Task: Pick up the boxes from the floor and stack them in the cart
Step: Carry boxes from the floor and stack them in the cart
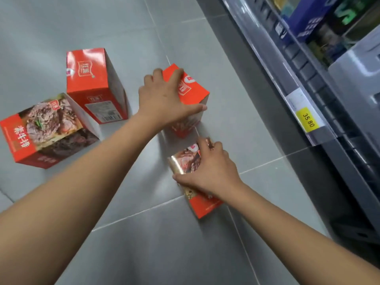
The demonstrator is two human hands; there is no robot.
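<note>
Several red food boxes lie on the grey tiled floor. My left hand (164, 97) grips the top of an upright red box (193, 89) at the centre, fingers over its far edge and thumb along its near side. My right hand (207, 171) grips a second box (203, 204) lying nearer to me, thumb on its left edge and fingers over its far end. Two more boxes sit to the left: an upright red box (92, 85) and a box with a meat picture (47, 132). No cart is in view.
A grey shop shelf (304, 83) runs along the right side, with a yellow price tag reading 35.80 (308, 120) and blue packages (308, 19) above. Its dark base stands close to the right of the two held boxes. Bare tiled floor (102, 21) stretches beyond and to the left of the boxes.
</note>
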